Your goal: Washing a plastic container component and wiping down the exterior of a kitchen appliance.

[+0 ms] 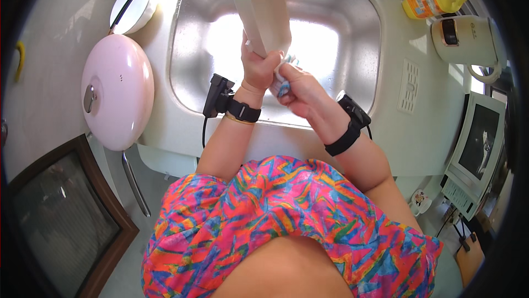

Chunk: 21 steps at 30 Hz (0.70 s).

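My left hand (260, 68) grips the lower end of a white plastic rectangular container (264, 12), which is tilted up over the stainless steel sink (355, 50). Its open side faces right. Close beside it, my right hand (301, 91) holds a bunched white cloth with blue stripes (283, 85) against the container's lower end. Both hands are above the near half of the sink. Part of the cloth is hidden by the fingers. Each wrist bears a black strap with a small black device.
A pink lidded pan (117, 91) and a white bowl (134, 8) stand left of the sink. On the right are a yellow pump bottle (432, 2), a white kettle-like appliance (467, 39) and a microwave oven (477, 141). A brown-framed glass panel (66, 215) is at lower left.
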Motion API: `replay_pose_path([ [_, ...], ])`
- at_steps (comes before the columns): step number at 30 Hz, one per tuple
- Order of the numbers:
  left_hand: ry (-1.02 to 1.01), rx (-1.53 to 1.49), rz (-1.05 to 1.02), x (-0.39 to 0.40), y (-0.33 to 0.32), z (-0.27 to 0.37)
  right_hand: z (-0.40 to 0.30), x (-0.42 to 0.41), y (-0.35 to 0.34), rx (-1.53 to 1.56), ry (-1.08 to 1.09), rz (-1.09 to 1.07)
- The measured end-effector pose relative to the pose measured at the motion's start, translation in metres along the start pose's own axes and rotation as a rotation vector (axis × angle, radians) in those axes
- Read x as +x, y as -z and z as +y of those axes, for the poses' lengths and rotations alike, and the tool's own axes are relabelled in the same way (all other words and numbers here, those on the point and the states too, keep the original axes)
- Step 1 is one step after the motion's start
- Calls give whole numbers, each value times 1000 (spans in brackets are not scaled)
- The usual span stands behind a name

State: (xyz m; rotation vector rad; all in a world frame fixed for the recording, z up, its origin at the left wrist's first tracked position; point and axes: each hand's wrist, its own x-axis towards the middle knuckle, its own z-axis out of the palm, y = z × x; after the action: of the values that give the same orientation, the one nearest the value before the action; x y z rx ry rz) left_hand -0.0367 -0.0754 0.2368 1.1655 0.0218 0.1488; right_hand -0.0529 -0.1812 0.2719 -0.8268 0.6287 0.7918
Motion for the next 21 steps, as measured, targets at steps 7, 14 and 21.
replay_pose_path([
  [7, 72, 46, -161, 10, -10, 9, -10, 5, 16, -109, 103, 8],
  [14, 184, -76, -329, 23, 3, 27, -25, 13, 16, -368, 285, 39],
  [21, -75, -320, -72, 4, -14, 15, -25, 15, 12, -149, 165, -51],
])
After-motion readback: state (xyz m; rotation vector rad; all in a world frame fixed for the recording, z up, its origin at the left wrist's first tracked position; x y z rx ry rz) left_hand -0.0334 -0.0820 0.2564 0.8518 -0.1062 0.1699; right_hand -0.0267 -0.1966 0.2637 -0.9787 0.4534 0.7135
